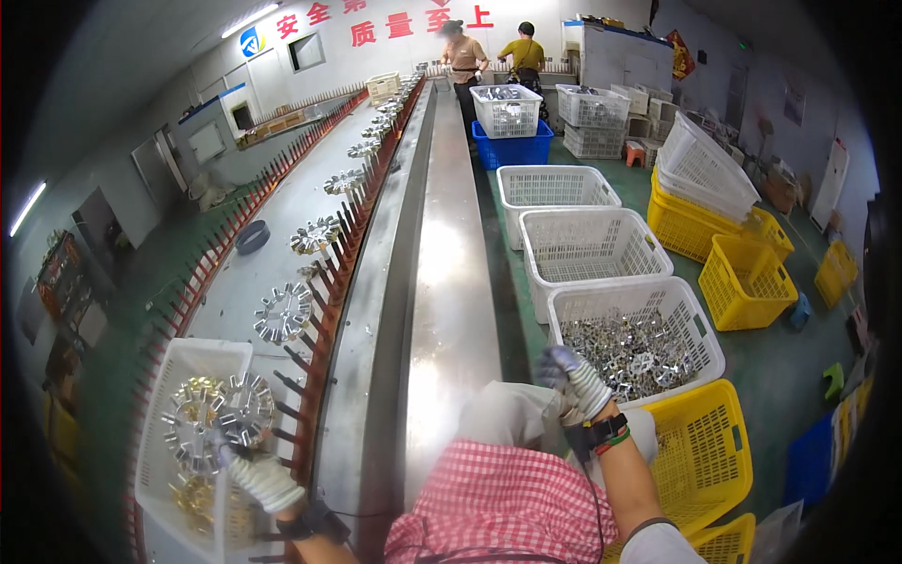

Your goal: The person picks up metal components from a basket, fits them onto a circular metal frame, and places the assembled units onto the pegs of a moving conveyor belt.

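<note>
My left hand (pixel 263 477), in a striped white glove with dark fingertips, reaches over a long white basket (pixel 237 350) at the lower left. Its fingers are closed at the lower edge of a round rack (pixel 195 434) fringed with silvery metal pieces. A second such rack (pixel 248 406) overlaps it on the right, and brass-coloured pieces (pixel 195 503) lie beneath. On the other side, my right hand (pixel 581 383), also gloved, is curled beside the near left corner of a white basket (pixel 709 350) holding many small metal parts (pixel 629 352). What its fingers hold, if anything, is hidden.
More round racks (pixel 284 313) line the conveyor (pixel 225 310), along a row of upright dark pins (pixel 329 282). A steel ledge (pixel 451 282) runs beside it. White baskets (pixel 594 246) and yellow crates (pixel 747 282) stand on the right. Two people (pixel 465 61) (pixel 524 54) are far back.
</note>
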The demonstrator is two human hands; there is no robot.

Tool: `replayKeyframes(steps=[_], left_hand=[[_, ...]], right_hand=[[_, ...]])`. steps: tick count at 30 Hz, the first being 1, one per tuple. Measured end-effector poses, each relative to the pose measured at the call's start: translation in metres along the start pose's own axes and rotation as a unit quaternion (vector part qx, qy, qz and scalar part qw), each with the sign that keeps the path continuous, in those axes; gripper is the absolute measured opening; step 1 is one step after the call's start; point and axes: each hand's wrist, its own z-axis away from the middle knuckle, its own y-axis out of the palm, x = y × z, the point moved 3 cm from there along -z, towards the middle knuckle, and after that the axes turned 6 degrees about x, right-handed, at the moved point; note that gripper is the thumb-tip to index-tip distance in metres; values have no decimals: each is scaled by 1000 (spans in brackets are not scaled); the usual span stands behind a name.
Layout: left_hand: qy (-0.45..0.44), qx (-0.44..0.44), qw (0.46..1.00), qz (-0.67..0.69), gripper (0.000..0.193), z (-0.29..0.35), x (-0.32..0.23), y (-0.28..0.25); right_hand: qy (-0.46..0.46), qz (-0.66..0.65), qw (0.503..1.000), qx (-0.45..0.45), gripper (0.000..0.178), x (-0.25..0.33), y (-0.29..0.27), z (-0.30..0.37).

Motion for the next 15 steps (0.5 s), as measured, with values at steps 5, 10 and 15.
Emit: replayKeyframes(steps=[5, 10, 15], left_hand=[[-294, -39, 908, 297, 45, 5, -62, -10], [-263, -50, 924, 271, 54, 7, -88, -30], [-165, -18, 973, 158, 58, -1, -179, -33]], right_hand=[[34, 78, 928, 362, 46, -52, 128, 9], [139, 26, 883, 447, 60, -126, 297, 45], [57, -60, 829, 554, 70, -150, 391, 85]])
